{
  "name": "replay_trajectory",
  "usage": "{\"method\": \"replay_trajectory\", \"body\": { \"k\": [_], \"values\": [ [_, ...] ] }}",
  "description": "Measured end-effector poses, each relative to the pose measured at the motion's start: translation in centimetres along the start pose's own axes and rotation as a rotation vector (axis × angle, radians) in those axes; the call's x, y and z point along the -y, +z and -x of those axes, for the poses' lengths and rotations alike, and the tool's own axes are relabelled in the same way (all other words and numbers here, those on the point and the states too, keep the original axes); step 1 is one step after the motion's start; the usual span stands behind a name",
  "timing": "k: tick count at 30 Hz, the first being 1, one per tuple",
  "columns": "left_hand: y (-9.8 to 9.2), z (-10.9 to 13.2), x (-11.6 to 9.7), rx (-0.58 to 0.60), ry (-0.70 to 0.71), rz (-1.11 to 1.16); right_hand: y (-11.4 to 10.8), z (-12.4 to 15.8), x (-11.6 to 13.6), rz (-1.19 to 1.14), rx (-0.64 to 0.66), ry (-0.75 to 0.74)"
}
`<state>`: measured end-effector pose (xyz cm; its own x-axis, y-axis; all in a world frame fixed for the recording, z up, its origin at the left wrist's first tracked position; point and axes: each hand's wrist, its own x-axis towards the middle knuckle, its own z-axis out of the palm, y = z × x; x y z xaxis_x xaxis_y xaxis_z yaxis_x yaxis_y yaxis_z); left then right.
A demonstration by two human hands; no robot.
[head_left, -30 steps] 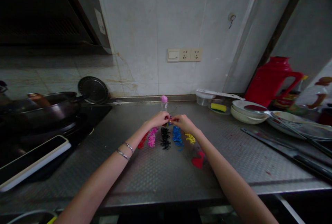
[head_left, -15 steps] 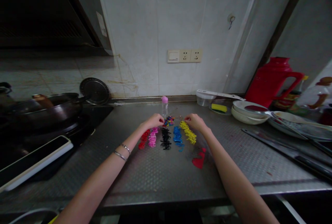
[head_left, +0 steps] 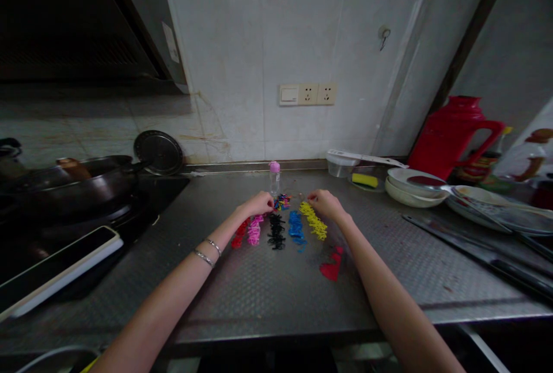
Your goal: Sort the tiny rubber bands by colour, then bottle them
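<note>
Small elastic bands lie sorted in rows on the steel counter (head_left: pixel 268 286): red (head_left: pixel 239 233), pink (head_left: pixel 254 229), black (head_left: pixel 275 230), blue (head_left: pixel 296 227) and yellow (head_left: pixel 314 221). A mixed-colour heap (head_left: pixel 282 201) sits behind them. My left hand (head_left: pixel 257 204) is curled at the heap's left edge, fingertips pinched. My right hand (head_left: pixel 326 204) is curled at the far end of the yellow row, fingers together. What either pinch holds is too small to make out. A small clear bottle with a pink cap (head_left: pixel 273 176) stands just behind the heap.
A red scrap (head_left: pixel 331 267) lies near my right forearm. A wok (head_left: pixel 73 183) and stove sit to the left, with a white-edged dark tray (head_left: pixel 56 272) in front. Bowls and plates (head_left: pixel 415 186), a red thermos jug (head_left: pixel 453 134) and a long knife (head_left: pixel 479 249) crowd the right.
My hands were together over the mixed heap one second ago. They have parted: the right went to the yellow row, which is now longer, and the left stays at the heap.
</note>
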<state>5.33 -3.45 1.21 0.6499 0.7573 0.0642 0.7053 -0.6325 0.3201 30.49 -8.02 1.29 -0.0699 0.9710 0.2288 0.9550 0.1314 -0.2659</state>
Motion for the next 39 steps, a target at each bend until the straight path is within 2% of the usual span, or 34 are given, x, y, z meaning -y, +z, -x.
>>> {"method": "replay_trajectory", "body": {
  "k": [7, 11, 14, 19, 25, 32, 39],
  "values": [
    [-0.7, 0.4, 0.5, -0.089, 0.027, 0.021, 0.2, -0.1, -0.2, -0.012, -0.001, 0.002],
    [-2.3, 1.9, 2.7, -0.174, 0.000, 0.030, 0.2, -0.1, 0.0, -0.014, -0.005, -0.003],
    [-3.1, 3.5, 5.0, -0.207, -0.085, 0.021, 0.1, 0.0, 0.3, -0.020, -0.003, -0.008],
    [-2.7, 5.6, 7.3, -0.196, -0.169, 0.046, 0.1, 0.1, 0.9, -0.006, 0.014, -0.027],
    [-1.8, 6.5, 7.3, -0.200, -0.149, 0.145, 0.3, 0.3, 1.8, -0.007, 0.000, -0.097],
    [-2.2, 7.2, 6.9, -0.222, -0.157, 0.204, 0.3, 0.1, 4.1, -0.030, -0.021, -0.173],
    [-2.2, 7.2, 6.8, -0.240, -0.146, 0.210, 0.6, -1.4, 6.0, 0.010, 0.150, -0.197]
  ]
}}
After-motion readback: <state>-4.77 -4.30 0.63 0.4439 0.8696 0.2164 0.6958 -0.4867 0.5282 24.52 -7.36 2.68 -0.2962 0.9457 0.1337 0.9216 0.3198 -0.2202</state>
